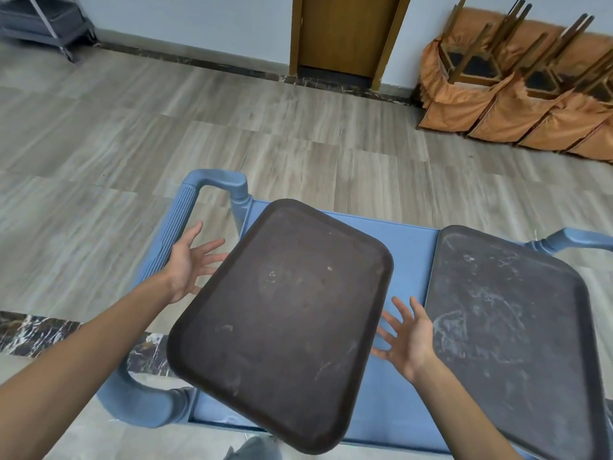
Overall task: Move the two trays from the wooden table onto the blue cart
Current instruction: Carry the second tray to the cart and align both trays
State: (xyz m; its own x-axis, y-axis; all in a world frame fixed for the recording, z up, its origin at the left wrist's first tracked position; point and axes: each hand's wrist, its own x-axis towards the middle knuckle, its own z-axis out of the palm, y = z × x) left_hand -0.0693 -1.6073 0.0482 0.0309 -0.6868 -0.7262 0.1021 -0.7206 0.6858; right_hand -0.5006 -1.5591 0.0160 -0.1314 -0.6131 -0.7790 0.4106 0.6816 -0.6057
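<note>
Two trays (282, 327) (507, 333) on one blue cart (408, 247), two hands (187, 263) (409, 340) spread, seemingly clear.

Matt plastic on blue plastic, scuffs everywhere.

Between the hands I'm seeing a dark brown tray (282, 327), looks like matt, finely textured plastic, with pale smudges and a few light scratches. Just right of the right hand (406, 340) sits a second tray (507, 330), greyer, its matt face heavily marked with whitish swirls. Under both, the blue cart (398, 410) reads as smooth moulded plastic with a soft sheen; its handle (177, 227), beside the left hand (189, 260), is ribbed. Beyond the hands, the floor (232, 127) shows a wood-grain finish, fairly matt, and far right, stacked chairs (517, 94) wear crumpled orange cloth over wooden legs.
</note>
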